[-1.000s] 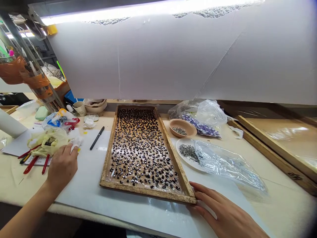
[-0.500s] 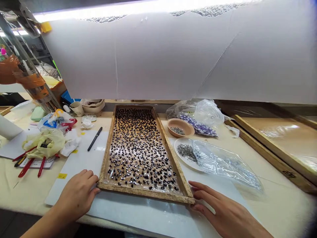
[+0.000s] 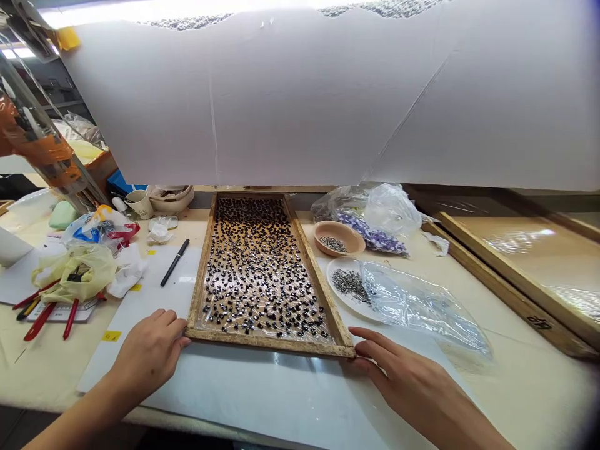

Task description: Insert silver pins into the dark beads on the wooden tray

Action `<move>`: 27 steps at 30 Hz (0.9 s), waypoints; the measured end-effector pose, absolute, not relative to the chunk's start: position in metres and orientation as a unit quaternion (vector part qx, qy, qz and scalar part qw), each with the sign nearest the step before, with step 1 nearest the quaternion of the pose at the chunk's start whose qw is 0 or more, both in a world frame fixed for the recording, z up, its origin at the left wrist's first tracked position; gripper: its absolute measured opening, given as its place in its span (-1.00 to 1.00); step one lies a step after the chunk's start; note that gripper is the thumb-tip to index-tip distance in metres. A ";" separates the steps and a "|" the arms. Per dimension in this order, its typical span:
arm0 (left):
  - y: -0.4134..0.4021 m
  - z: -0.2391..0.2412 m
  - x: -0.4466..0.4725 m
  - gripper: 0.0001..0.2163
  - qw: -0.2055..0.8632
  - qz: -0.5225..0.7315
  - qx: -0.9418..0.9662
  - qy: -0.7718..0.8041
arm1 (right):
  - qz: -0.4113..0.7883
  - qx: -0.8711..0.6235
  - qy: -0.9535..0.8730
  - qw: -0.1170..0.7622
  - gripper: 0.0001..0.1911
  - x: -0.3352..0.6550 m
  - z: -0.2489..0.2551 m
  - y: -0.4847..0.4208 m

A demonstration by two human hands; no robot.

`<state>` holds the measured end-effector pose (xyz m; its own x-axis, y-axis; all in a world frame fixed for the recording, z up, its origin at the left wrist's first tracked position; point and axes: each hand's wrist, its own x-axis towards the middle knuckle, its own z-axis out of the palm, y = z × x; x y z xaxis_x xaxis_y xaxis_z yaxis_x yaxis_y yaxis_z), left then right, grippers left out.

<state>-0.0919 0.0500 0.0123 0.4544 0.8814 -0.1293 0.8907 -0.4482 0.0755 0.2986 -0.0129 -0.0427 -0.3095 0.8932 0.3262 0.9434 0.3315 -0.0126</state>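
A wooden-framed tray (image 3: 269,345) lies on white sheeting (image 3: 262,400) over the desk (image 3: 539,400). Black beads (image 3: 250,209) already cover its base, densest far off, with gaps nearer. Half-curled, the left hand (image 3: 150,350) and right hand (image 3: 407,375) touch its near corners; grip unclear. Silvery bits (image 3: 349,282) sit apart, on a white plate (image 3: 334,284).

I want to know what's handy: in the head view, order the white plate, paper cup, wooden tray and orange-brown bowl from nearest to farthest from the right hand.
1. Wooden tray: corner at the right hand's fingertips.
2. White plate: right of the tray.
3. Orange-brown bowl: just beyond the plate.
4. Paper cup: far left.
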 end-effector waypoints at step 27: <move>0.051 0.017 -0.087 -0.83 -0.049 0.195 0.906 0.372 | -0.076 -0.724 -0.685 0.024 -0.58 0.390 -0.019 0.016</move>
